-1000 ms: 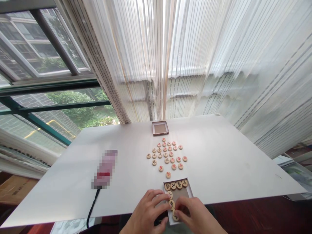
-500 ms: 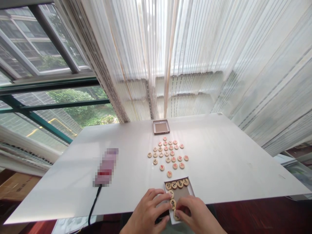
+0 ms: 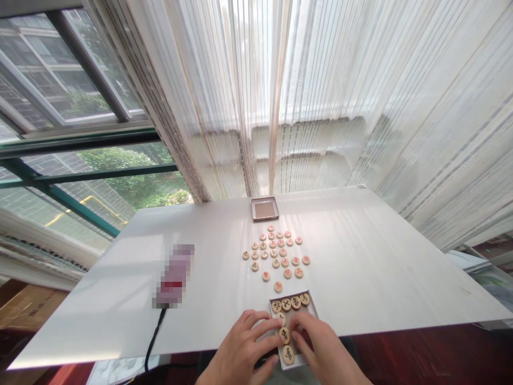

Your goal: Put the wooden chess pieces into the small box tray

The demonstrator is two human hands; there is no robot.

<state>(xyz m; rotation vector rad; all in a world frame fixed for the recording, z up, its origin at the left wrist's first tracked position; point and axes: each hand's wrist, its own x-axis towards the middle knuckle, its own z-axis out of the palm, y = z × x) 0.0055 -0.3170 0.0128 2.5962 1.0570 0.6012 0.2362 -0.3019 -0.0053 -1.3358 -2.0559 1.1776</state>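
Note:
A shallow cardboard box point(image 3: 312, 308) lies at the table's near edge. A row of round wooden chess pieces point(image 3: 290, 303) lines its far side and a column of pieces point(image 3: 285, 336) runs down its left side. My left hand point(image 3: 244, 347) grips the box's left wall, fingers curled along it and thumb at the near corner. My right hand point(image 3: 320, 347) reaches into the box from the right, its fingers stretched over the middle and their tips beside the column. I see nothing held in them. The lowest piece point(image 3: 288, 354) lies free.
Several loose pieces point(image 3: 276, 254) are spread on the white table point(image 3: 380, 267) beyond the box. The box lid point(image 3: 264, 208) lies farther back near the curtain. A blurred pink object point(image 3: 174, 275) with a black cable point(image 3: 152, 342) sits to the left.
My right hand has let go of the lowest piece in the left column and slid its fingers forward toward the box's middle. My left hand has stayed on the box's edge.

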